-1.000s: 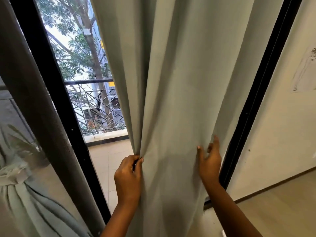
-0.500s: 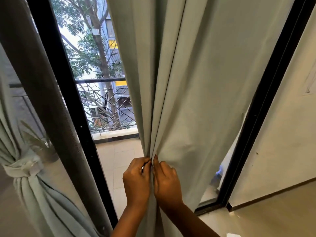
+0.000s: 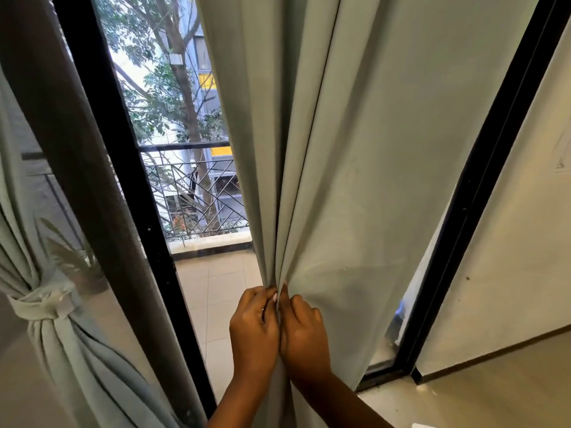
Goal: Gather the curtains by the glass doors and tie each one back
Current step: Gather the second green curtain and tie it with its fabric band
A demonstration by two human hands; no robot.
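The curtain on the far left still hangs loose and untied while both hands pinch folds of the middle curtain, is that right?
Not quite. The head view shows the left curtain already tied back with a fabric band. The rest holds: the left hand and right hand both pinch folds of the middle curtain.

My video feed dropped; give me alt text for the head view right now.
Both hands, left hand and right hand, pinch folds of the pale green curtain together, side by side, before the glass door. At far left, a second curtain is already tied back.
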